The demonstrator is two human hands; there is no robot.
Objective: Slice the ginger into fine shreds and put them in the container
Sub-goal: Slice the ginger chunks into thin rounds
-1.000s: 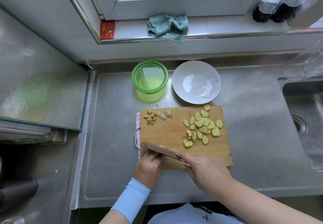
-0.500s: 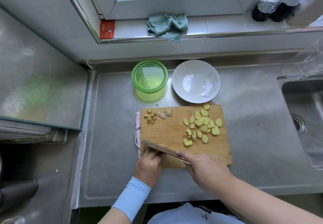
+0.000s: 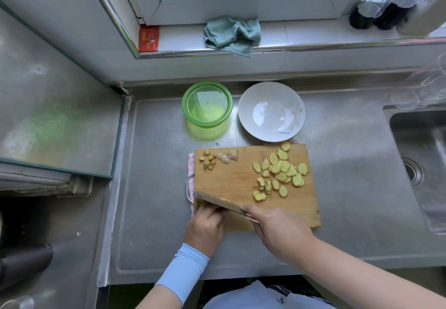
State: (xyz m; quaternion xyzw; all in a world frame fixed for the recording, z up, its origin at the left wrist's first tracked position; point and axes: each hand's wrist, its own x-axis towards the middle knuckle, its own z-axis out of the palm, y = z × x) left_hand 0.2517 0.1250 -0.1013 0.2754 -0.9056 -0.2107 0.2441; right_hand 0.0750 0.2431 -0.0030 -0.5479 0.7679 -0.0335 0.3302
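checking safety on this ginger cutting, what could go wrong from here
1. The left hand has its fingers tucked right against the knife blade, so a slip of the right hand could nick them.
2. The cutting is at the near left corner of the cutting board; pieces might drop onto the counter.
3. One ginger slice lies at the board's far edge and could get knocked off.

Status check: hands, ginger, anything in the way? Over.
Right hand grips knife; left hand beside it, hold hidden. Ginger slices on board, no shreds. Container empty. Nothing blocking.
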